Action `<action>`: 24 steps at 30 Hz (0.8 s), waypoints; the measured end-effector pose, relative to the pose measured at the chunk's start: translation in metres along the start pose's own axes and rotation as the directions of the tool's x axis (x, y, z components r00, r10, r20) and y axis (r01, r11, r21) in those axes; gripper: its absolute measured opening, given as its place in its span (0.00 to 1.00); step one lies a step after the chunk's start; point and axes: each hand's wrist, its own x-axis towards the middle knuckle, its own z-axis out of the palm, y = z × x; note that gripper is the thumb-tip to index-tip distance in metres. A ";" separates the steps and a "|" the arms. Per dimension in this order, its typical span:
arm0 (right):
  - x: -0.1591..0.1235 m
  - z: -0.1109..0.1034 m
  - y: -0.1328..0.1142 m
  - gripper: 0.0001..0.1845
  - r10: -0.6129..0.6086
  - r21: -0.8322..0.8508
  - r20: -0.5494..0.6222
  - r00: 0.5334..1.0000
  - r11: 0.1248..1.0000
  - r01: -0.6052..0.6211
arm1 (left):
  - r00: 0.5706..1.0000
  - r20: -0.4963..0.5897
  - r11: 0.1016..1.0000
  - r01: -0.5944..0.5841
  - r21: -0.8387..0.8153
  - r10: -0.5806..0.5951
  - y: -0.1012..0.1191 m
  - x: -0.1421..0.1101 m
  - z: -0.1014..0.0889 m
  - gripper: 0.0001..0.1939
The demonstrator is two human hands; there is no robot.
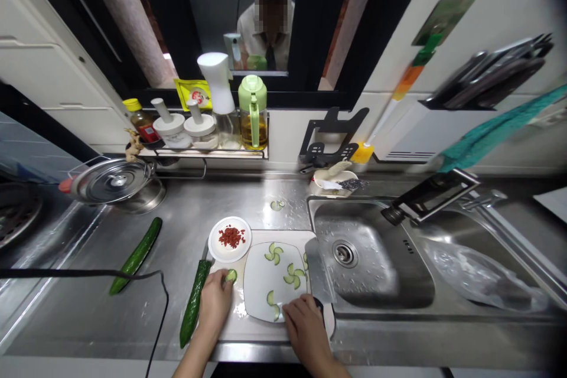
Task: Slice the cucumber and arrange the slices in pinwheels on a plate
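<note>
A white square plate (259, 283) lies on a cutting board (234, 331), with thin cucumber slices (294, 275) set out in curved, petal-like groups. My left hand (215, 302) is at the board's left side, its fingertips closed on a small stack of cucumber slices (231, 276). Over the plate's lower right edge, my right hand (305, 325) has its fingers bent together beside a slice group (273, 306); whatever they hold is hidden. A cleaver (321, 271) rests along the board's right side, its dark handle partly behind my right hand. A cut cucumber (195, 304) lies left of my left hand.
A small white dish (218, 242) of red bits sits at the board's upper left. Another cucumber (137, 257) lies on the steel counter, near a black cable (165, 289). The sink (372, 301) is at right, a lidded pot (139, 198) at left, and a bottle rack (212, 155) behind.
</note>
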 end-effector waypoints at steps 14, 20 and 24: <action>0.016 -0.009 -0.011 0.11 -0.040 0.161 -0.077 0.996 0.986 0.052 | 0.990 0.139 0.958 0.031 -0.286 0.010 0.014 0.001 -0.014 0.11; 0.049 -0.013 -0.020 0.14 0.035 0.420 -0.022 0.999 0.907 -0.023 | 0.930 0.354 0.829 0.122 -0.545 0.096 0.049 -0.005 -0.007 0.13; 0.064 -0.022 -0.025 0.13 0.122 0.483 0.056 0.991 0.865 -0.133 | 0.871 0.474 0.760 0.219 -0.611 0.130 0.067 -0.007 0.001 0.14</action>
